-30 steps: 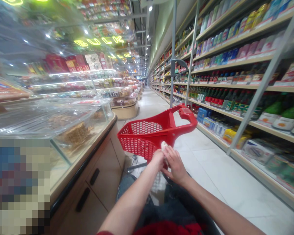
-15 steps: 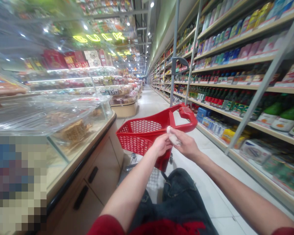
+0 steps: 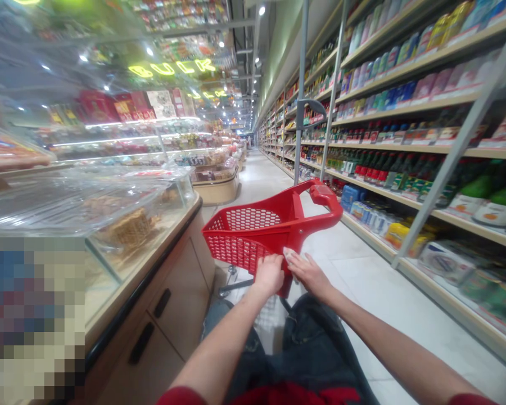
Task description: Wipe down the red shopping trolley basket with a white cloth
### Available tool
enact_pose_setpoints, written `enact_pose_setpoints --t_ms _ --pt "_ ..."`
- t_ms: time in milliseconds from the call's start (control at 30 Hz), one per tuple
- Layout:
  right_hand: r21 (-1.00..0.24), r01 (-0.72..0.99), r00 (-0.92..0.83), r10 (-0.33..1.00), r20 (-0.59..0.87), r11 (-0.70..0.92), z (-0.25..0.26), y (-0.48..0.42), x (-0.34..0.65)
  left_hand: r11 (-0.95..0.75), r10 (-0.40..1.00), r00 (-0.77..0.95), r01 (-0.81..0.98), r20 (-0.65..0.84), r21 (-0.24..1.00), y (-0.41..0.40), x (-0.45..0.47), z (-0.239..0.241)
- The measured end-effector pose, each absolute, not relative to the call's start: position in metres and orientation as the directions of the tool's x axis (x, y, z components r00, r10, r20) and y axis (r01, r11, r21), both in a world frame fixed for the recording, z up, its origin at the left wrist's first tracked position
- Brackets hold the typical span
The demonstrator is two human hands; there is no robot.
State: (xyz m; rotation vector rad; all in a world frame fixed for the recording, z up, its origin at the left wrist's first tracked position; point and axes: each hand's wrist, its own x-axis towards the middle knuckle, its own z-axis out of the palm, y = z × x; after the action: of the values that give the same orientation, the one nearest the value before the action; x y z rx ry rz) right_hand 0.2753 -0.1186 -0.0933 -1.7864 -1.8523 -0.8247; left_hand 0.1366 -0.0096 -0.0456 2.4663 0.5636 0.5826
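A red plastic shopping cart [image 3: 240, 242] with honeycomb-perforated walls stands right before my knees. My right hand [image 3: 311, 275] presses a crumpled white wipe [image 3: 289, 254], perhaps a tissue, against the lower side of the cart. Its fingers reach toward the left, and only part of the wipe shows. Close beside it, my left hand [image 3: 270, 274] is closed at the same lower part, with its fingers curled against the cart. The cart's red handle [image 3: 331, 205] rises above and to the right of both hands.
On the left runs a counter [image 3: 181, 264] with clear lidded bins and drawer fronts. Shelves of bottles and cans [image 3: 405, 169] line the right side. A grey upright pole [image 3: 302, 73] stands behind the cart. The aisle floor [image 3: 257, 163] stretches ahead.
Both hands have moved down from in front of the cart's upper rim to its lower side. The white wipe went with my right hand and now lies against the cart.
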Motion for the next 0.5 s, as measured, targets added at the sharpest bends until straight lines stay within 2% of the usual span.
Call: enact_pose_setpoints --t_ms 100,200,267,400,500 --pt "0.071 0.989 0.024 0.605 0.796 -0.132 -0.062 -0.123 0.278 -0.858 0.465 0.849 0.36 0.253 0.367 -0.01 0.134 -0.042" --pt "0.02 0.966 0.114 0.492 0.863 -0.259 -0.035 -0.121 0.287 -0.873 0.475 0.843 0.418 0.252 0.251 -0.01 0.134 -0.039" --pt "0.051 0.967 0.092 0.531 0.842 -0.249 -0.042 -0.116 0.288 -0.883 0.463 0.848 0.415 0.258 0.219 -0.011 0.134 -0.039" --pt "0.113 0.984 0.006 0.668 0.744 -0.135 -0.093 -0.105 0.275 -0.891 0.446 0.859 0.401 0.25 0.213 -0.01 0.13 -0.043" --pt "0.152 0.986 -0.06 0.69 0.722 -0.074 -0.099 -0.103 0.264 -0.883 0.461 0.857 0.416 0.231 0.218 -0.006 0.126 -0.046"
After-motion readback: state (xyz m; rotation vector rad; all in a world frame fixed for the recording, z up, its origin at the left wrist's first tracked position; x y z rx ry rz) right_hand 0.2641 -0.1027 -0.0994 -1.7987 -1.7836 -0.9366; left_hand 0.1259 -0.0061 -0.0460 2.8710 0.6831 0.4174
